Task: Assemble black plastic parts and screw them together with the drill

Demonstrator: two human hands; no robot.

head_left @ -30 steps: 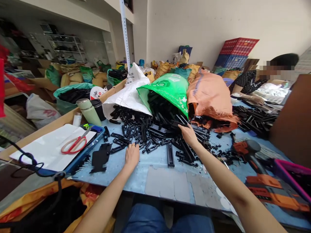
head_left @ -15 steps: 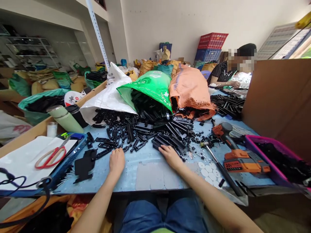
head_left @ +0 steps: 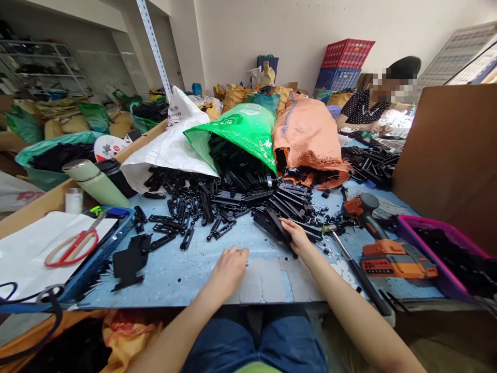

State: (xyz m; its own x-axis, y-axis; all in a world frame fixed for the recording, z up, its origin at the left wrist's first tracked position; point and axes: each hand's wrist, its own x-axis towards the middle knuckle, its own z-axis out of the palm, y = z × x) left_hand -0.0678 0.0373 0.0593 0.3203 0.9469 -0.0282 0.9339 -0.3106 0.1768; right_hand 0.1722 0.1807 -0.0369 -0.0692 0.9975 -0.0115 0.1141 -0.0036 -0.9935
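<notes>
1. Black flat bar (head_left: 276, 221), likely plastic: in front of and a little right of the green plastic sack (head_left: 248, 124), its far end tipped up over similar bars. Half a second ago the right hand (head_left: 297, 235) lay flatter over that bunch.
2. Right grip: thumb and fingertips pinched on the bar's near portion. So one piece is singled out.
3. Left hand (head_left: 231, 267) has shifted right, off the small black links; now palm down, nearer the person than the green sack. Fingers curled, undersides hidden: can't tell if that grip is apart or together. No part visible in it.
4. Pale-blue tabletop (head_left: 163, 282): loose black parts pile (head_left: 229, 199) spreads from the green sack's mouth. White woven sack (head_left: 163, 150) sits left of it, orange woven sack (head_left: 306, 129) right.
5. Farther right of the green sack, toward the person: orange-and-black cordless drill (head_left: 382, 251), magenta basket (head_left: 404, 224). Far left: red-handled scissors (head_left: 87, 233), pale-green flask (head_left: 95, 184).
6. Room: co-worker in dotted dark top (head_left: 359, 111) beyond the green sack, to its right; red and blue crates (head_left: 345, 62) behind.
</notes>
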